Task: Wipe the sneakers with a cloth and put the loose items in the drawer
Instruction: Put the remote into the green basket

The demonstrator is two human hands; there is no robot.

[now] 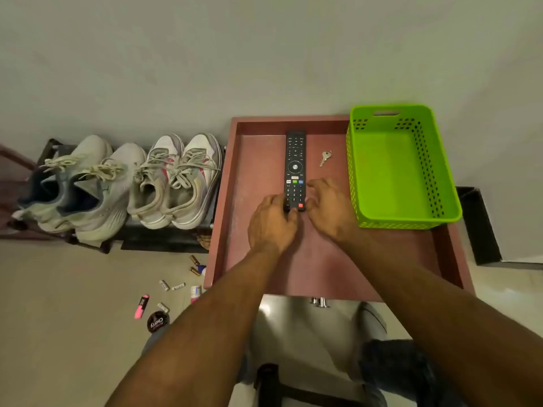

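A long black plastic remote control (294,168) lay flat on the floor of the open reddish-brown wooden drawer (258,171), its length running away from the person. The left hand (271,223) curled its fingers round the remote's near end, gripping it from the left. The right hand (329,210) rested at the same end from the right, fingers spread and bent, their tips touching the remote's edge; whether it truly gripped could not be told. A small silver metal key (325,158) lay on the drawer floor just right of the remote. A bright green perforated plastic basket (440,171) filled the drawer's right side.

Left of the drawer, two pairs of worn pale lace-up sneakers (123,183) sat side by side on a low dark rack (164,239). On the beige floor (58,304) nearer the person lay several small cylindrical batteries (172,286), a pink highlighter pen (142,306) and a round dark tin (158,321).
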